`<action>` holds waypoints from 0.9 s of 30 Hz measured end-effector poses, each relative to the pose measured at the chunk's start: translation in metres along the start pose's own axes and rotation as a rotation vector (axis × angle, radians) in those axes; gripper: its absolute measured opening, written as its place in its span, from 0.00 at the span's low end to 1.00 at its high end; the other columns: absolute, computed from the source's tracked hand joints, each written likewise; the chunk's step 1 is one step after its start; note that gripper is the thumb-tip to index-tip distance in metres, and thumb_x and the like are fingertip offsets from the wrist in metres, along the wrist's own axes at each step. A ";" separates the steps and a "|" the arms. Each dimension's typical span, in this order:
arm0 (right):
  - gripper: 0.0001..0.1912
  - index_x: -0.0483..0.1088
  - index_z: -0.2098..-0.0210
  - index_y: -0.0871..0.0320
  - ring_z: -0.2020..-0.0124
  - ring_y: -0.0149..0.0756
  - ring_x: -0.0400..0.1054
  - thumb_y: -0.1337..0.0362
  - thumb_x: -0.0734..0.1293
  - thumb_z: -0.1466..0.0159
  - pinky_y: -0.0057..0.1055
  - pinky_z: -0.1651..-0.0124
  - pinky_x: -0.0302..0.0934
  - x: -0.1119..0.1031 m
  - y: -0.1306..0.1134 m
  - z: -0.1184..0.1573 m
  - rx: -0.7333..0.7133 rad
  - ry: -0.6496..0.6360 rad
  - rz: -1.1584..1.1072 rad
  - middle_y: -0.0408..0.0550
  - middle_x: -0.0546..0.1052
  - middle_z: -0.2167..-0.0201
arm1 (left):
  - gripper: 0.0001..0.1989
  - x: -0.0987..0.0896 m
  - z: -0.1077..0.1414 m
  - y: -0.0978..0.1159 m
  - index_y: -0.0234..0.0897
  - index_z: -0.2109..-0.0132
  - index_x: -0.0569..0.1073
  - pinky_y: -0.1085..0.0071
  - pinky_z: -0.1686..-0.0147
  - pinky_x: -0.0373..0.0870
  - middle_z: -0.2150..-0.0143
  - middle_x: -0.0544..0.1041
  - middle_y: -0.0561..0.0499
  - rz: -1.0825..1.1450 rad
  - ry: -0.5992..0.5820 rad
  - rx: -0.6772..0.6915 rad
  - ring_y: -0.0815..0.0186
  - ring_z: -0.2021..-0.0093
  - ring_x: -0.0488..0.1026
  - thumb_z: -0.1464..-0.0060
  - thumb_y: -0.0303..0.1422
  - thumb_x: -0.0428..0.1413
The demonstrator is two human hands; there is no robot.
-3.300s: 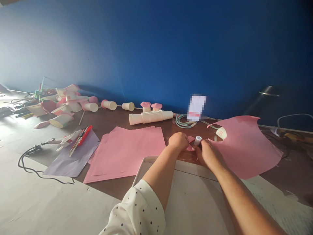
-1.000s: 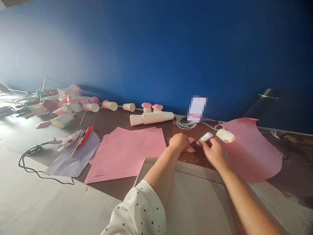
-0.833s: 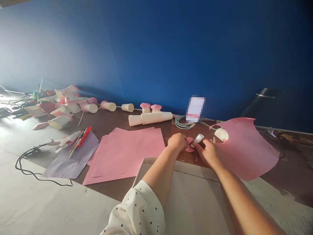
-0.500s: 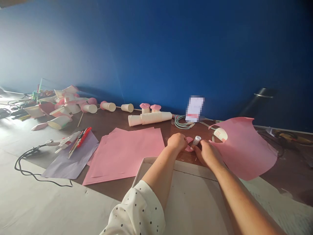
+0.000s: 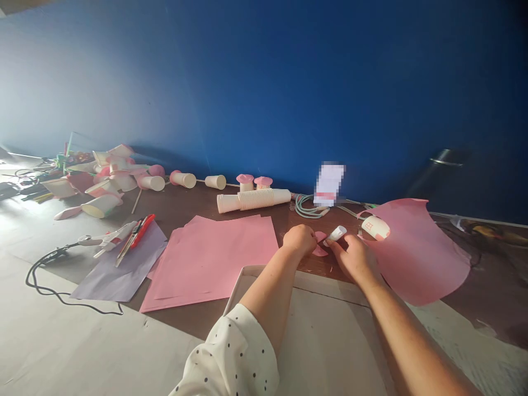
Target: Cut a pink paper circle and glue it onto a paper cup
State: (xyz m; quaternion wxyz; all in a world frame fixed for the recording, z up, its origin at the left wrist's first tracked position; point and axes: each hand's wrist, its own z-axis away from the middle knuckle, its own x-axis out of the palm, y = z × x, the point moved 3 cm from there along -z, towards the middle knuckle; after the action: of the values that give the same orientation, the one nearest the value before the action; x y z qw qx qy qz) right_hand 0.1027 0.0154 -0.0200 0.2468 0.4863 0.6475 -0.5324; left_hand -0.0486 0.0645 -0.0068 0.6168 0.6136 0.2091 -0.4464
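Note:
Just right of centre, my left hand (image 5: 300, 240) is closed at the edge of a small cut pink paper piece (image 5: 320, 252), which shows beyond its fingertips. My right hand (image 5: 358, 257) pinches a short white tube (image 5: 339, 233) that looks like a glue stick. The tube is tilted, its lower end against or very near the paper; the exact contact is too small to make out. Beside my right hand lies a paper cup (image 5: 375, 227) with a window drawn on it, partly behind a large curved pink sheet (image 5: 429, 258).
Left of my arms lie pink sheets (image 5: 214, 258), a grey sheet (image 5: 119, 269), a red cutter (image 5: 136, 236) and a glue gun (image 5: 111, 237). Stacked paper cups (image 5: 256, 199), two pink-roofed cups (image 5: 245, 180) and a coiled cable (image 5: 307, 208) stand behind. A blue wall (image 5: 264, 88) closes the back.
My right hand has moved slightly right, and the white tube now leans further to the right. The cup with the window shows more. My left hand stays in place.

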 end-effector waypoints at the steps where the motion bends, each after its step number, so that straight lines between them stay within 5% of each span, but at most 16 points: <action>1: 0.15 0.71 0.66 0.56 0.66 0.42 0.69 0.50 0.64 0.40 0.31 0.68 0.56 0.002 0.000 0.000 0.000 -0.013 -0.026 0.51 0.77 0.68 | 0.10 0.000 0.001 0.000 0.43 0.62 0.80 0.71 0.60 0.70 0.60 0.80 0.48 0.002 0.005 -0.003 0.61 0.58 0.76 0.48 0.36 0.54; 9: 0.12 0.74 0.66 0.55 0.67 0.40 0.69 0.55 0.65 0.42 0.30 0.67 0.56 0.012 0.001 -0.002 -0.041 -0.075 -0.073 0.49 0.78 0.68 | 0.11 -0.003 0.004 0.003 0.43 0.60 0.80 0.72 0.60 0.69 0.59 0.80 0.49 -0.004 0.003 -0.015 0.61 0.57 0.75 0.48 0.36 0.55; 27: 0.06 0.68 0.63 0.60 0.57 0.43 0.68 0.66 0.61 0.37 0.34 0.59 0.55 0.002 -0.029 0.001 -0.176 -0.140 0.292 0.54 0.74 0.60 | 0.11 -0.002 0.003 0.002 0.44 0.60 0.80 0.71 0.61 0.69 0.59 0.80 0.49 0.014 -0.012 -0.025 0.61 0.58 0.75 0.50 0.36 0.55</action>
State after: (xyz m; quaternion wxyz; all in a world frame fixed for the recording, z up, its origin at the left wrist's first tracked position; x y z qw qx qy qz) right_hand 0.0753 0.0162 -0.0093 0.4076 0.5134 0.5952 -0.4649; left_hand -0.0491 0.0618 -0.0032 0.6290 0.6046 0.2065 -0.4431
